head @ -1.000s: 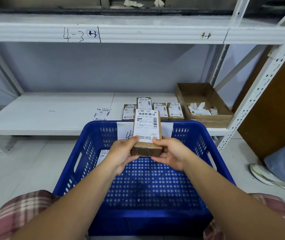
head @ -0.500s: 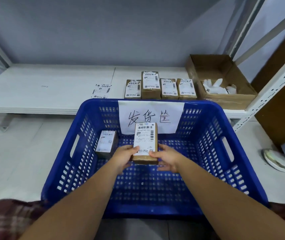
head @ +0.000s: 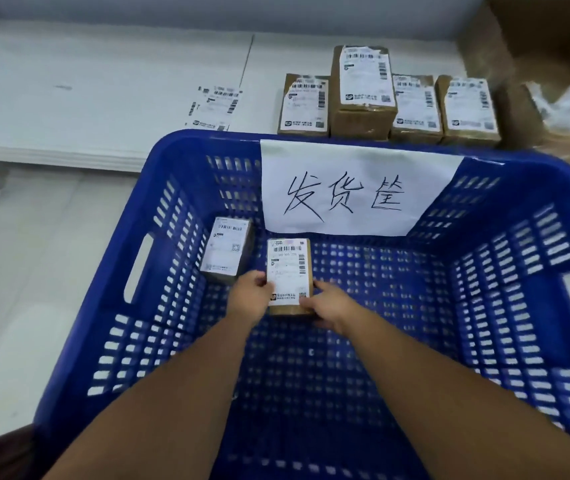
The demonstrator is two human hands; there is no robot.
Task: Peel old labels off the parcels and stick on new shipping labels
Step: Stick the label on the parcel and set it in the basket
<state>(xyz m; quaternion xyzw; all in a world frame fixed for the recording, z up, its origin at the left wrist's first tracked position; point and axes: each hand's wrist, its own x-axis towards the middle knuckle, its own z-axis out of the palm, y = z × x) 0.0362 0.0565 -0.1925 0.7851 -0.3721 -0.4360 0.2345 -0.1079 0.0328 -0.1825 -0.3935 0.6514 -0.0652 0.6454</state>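
**Relabelled parcel lowered into the dispatch crate**

White shelving (head: 103,98) forms the backdrop, with a blue crate (head: 179,188) set in front of it on a pale floor. All positions below are given relative to that crate.

Change noted: a second ago the held parcel (head: 288,275) was raised above the crate's far rim, level with the shelf. Half a second ago it had dropped inside the crate, and it now sits low against the perforated floor, near the far wall and just below the handwritten paper sign (head: 352,188) taped there. The view has tipped downward over the same interval. Judgement: this parcel's labelling appears complete, since a clean white label covers its upper face, and the step in hand is depositing it with the finished goods.

Hands: the left hand (head: 250,297) grips the parcel's left edge and the right hand (head: 328,308) its right edge and near corner; both are closed on it, fingers wrapped snugly. Whether the parcel's base already rests on the crate floor cannot be told.

Inside the crate, a second labelled parcel (head: 226,249) stands just to the left of the held one, close but apparently not touching it.

Beyond the far rim, four parcels (head: 387,98) stand in a row on the shelf, and loose label sheets (head: 216,107) lie left of them. An open cardboard box (head: 518,64) holding white scraps sits beyond the crate's far right corner. Judgement: the shelf parcels likely remain to be processed.
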